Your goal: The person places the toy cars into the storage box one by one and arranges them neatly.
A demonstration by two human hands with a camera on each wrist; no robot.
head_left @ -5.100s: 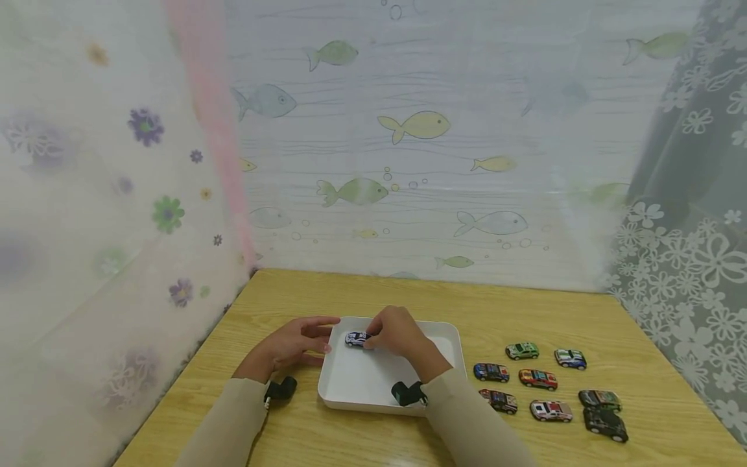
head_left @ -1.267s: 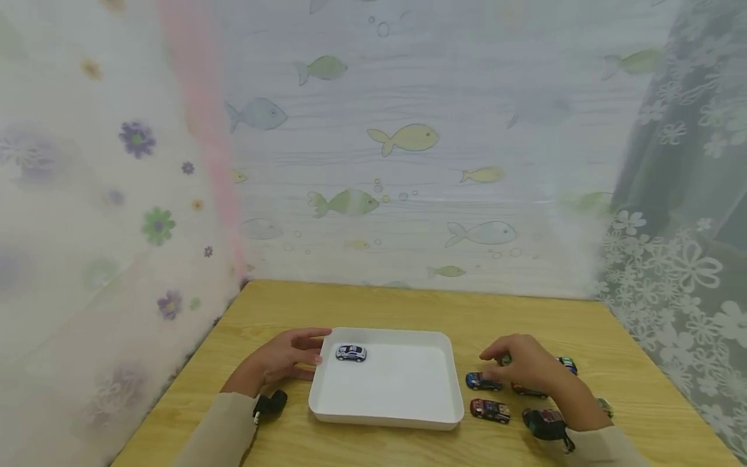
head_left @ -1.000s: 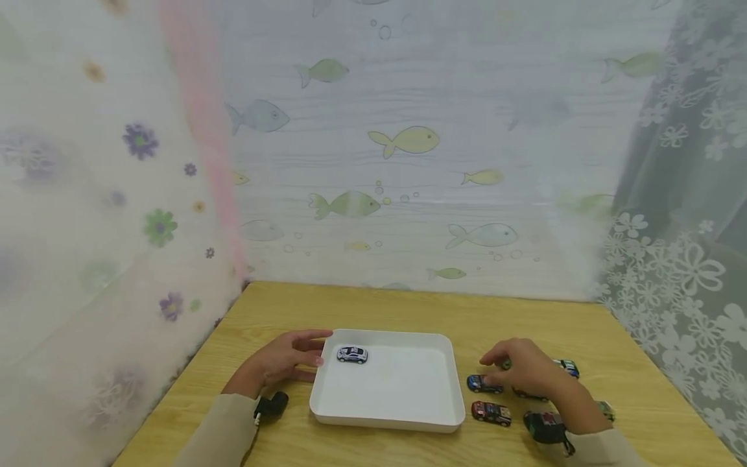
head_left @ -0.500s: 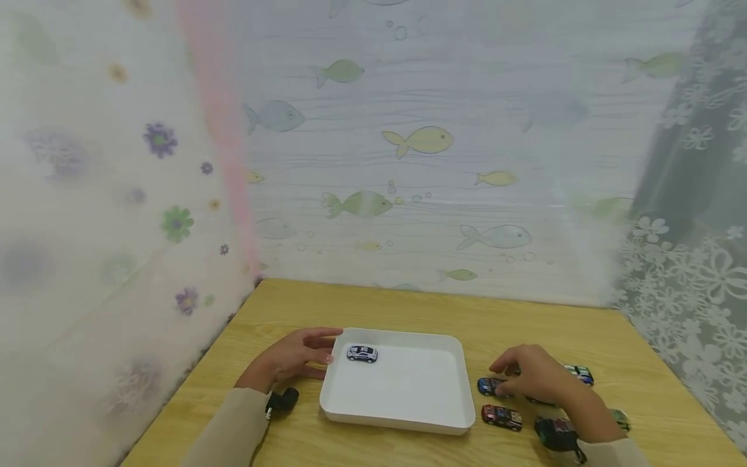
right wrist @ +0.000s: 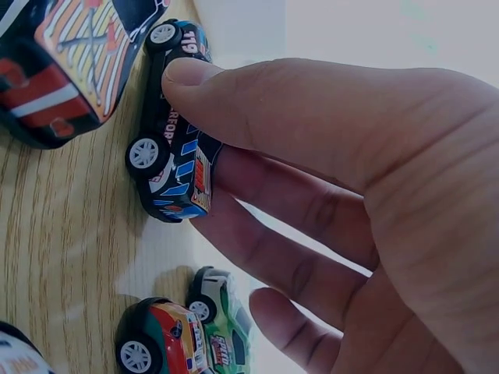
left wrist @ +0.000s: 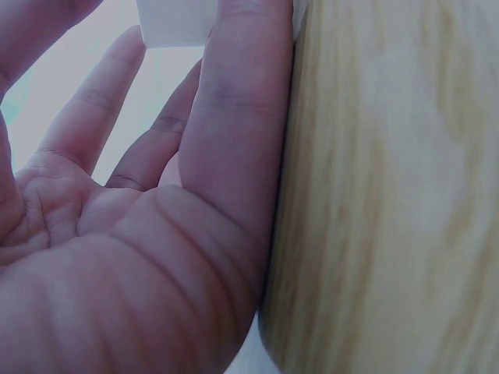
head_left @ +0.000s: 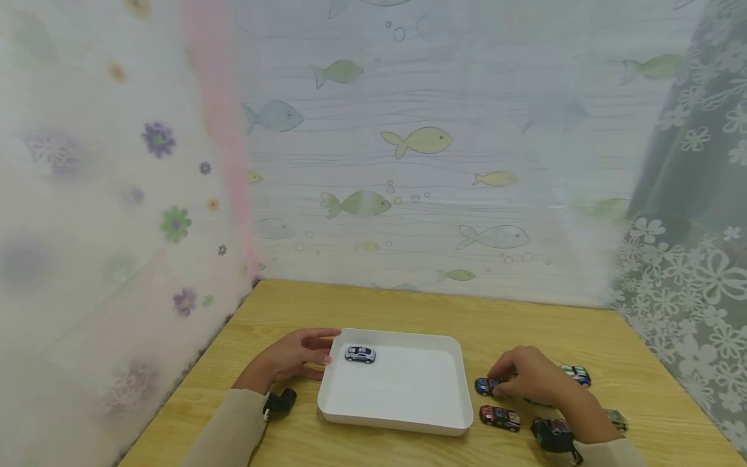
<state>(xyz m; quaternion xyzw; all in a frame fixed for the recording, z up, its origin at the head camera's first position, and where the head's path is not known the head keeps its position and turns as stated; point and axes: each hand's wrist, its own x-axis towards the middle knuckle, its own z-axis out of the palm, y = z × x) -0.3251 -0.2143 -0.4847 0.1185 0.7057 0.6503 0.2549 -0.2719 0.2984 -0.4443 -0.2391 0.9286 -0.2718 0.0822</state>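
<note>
My right hand point(head_left: 531, 376) is right of the tray, pinching a blue toy car point(head_left: 486, 386) between thumb and fingers. In the right wrist view the thumb lies along the side of this dark blue toy car point(right wrist: 181, 167), with fingers on its far side. My left hand point(head_left: 288, 355) touches the left wall of the white tray point(head_left: 403, 420), its fingers spread and fairly straight. From the left wrist, the edge of that hand point(left wrist: 210, 156) rests along the wooden table point(left wrist: 374, 195). A white-and-dark toy car point(head_left: 360, 354) sits in the tray's back left corner.
A red-and-black toy car point(head_left: 499, 418) lies just in front of the blue one. Beyond my right hand are a white-green car point(head_left: 576, 374) and a green car point(head_left: 617, 420). Other cars are partly hidden under that arm. A patterned curtain point(head_left: 432, 194) hangs behind the table.
Five seconds ago my right hand held the white-and-dark car in the tray; it has let go and moved right to the blue car, lately drawing its fingers in on it. My left hand stays at the tray.
</note>
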